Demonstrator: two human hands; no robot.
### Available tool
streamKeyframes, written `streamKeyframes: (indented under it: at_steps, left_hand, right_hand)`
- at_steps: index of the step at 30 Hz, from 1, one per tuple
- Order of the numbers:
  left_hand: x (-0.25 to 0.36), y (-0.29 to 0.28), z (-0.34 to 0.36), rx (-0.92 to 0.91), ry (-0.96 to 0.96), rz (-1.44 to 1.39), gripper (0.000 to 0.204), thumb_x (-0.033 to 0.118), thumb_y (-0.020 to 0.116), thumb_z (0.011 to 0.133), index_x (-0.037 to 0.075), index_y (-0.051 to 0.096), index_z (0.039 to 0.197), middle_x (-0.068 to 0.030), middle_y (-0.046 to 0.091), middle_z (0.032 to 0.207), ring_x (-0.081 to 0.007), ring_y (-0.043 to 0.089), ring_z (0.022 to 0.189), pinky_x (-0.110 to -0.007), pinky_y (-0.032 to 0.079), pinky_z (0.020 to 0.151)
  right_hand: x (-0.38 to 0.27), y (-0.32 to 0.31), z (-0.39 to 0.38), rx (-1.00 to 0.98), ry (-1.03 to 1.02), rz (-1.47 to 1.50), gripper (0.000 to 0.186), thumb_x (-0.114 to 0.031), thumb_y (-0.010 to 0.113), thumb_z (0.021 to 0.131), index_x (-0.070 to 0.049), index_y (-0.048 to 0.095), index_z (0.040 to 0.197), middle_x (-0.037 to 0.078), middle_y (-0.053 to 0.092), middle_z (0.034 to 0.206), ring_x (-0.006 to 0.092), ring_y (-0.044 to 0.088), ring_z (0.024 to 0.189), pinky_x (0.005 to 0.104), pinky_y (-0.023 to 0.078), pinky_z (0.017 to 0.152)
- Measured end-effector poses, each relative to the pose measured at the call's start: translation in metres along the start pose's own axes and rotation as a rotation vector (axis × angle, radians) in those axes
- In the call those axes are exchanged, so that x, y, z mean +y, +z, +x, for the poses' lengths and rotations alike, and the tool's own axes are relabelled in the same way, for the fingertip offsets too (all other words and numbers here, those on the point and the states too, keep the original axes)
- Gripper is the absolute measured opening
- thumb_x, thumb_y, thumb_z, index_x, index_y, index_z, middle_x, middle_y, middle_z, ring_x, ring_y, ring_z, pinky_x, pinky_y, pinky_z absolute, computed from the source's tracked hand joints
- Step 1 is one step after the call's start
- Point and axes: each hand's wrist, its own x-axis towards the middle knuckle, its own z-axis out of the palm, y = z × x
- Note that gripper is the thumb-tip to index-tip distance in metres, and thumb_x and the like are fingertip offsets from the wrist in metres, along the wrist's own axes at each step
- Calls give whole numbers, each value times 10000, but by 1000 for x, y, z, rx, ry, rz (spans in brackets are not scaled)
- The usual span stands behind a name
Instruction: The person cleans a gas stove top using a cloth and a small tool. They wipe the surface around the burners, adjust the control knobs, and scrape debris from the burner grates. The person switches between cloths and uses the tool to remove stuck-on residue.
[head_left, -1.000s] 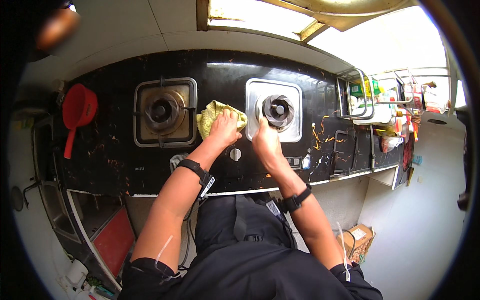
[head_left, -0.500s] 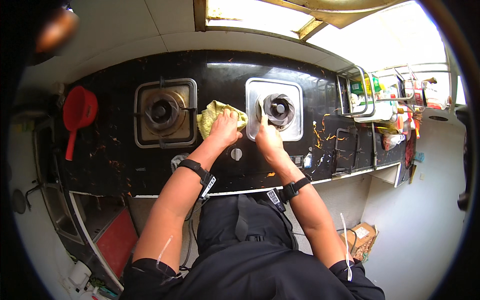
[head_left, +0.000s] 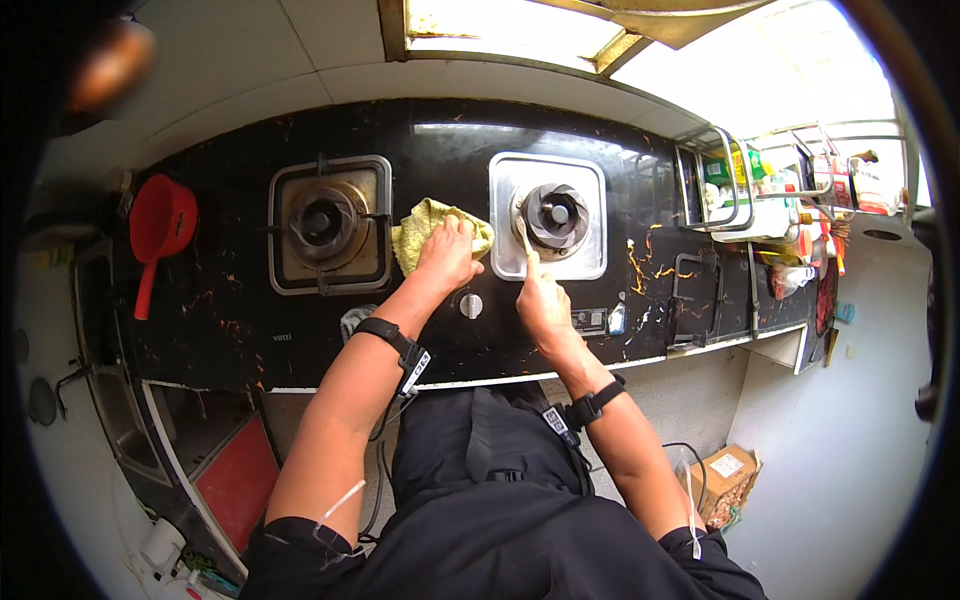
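My left hand (head_left: 450, 252) presses its curled fingers onto a crumpled yellow-green cloth (head_left: 412, 240), which lies on the black cooktop between two burners. My right hand (head_left: 544, 303) is closed around a slim, pale, stick-like tool (head_left: 524, 236); its exact kind is too small to tell. The far end of that tool rests at the left side of the right burner (head_left: 556, 218), inside a shiny square metal tray (head_left: 590, 262). No pan support stands over this burner. The left burner (head_left: 321, 222) has a browned tray and a dark square pan support (head_left: 272, 190) around it.
A red long-handled dipper (head_left: 165, 222) sits at the far left of the black counter (head_left: 230, 320). A silver knob (head_left: 471, 306) is between my wrists. On the right lie a loose pan support (head_left: 697, 300) and a metal rack (head_left: 745, 190) with bottles. A cardboard box (head_left: 728, 478) is on the floor.
My right hand has drawn slightly back toward me with the pale tool, whose tip moved down along the burner's left side. My left hand and the cloth have barely moved.
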Motion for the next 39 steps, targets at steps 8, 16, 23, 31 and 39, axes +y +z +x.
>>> streamKeyframes:
  at_steps: [8,16,23,31,39]
  left_hand:
    - [2,-1,2,-34,-17,19,635,259,839,720,-33,478,1153,-251,512,1191,-410,543,1138,-446,459,987]
    - [0,2,3,-7,-10,21,649,266,845,709,-37,478,1150,-253,516,1182,-415,540,1141,-455,472,969]
    - [3,0,4,-38,-16,42,689,287,853,700,-50,482,1172,-261,518,1199,-412,541,1150,-449,468,979]
    - [1,2,5,7,25,51,680,288,859,688,-53,488,1145,-265,533,1160,-422,555,1115,-453,475,960]
    - [1,4,3,17,33,47,666,274,864,679,-51,494,1126,-274,538,1145,-428,561,1101,-461,476,949]
  right_hand:
    - [3,0,9,63,-100,-51,522,-68,514,884,-22,396,1390,218,659,870,400,686,747,479,573,674]
    - [-21,-15,8,171,-47,82,499,-35,489,897,-13,372,1381,280,644,911,434,681,825,506,564,721]
    - [-15,-32,6,-171,19,134,331,-62,471,897,49,522,1205,301,668,844,470,669,820,527,542,758]
    - [-20,-32,2,-113,55,62,269,-107,493,900,37,523,1126,251,689,801,424,697,775,511,573,686]
    - [-12,-26,10,167,-77,68,349,-59,523,872,23,507,1210,237,668,785,441,680,717,515,563,690]
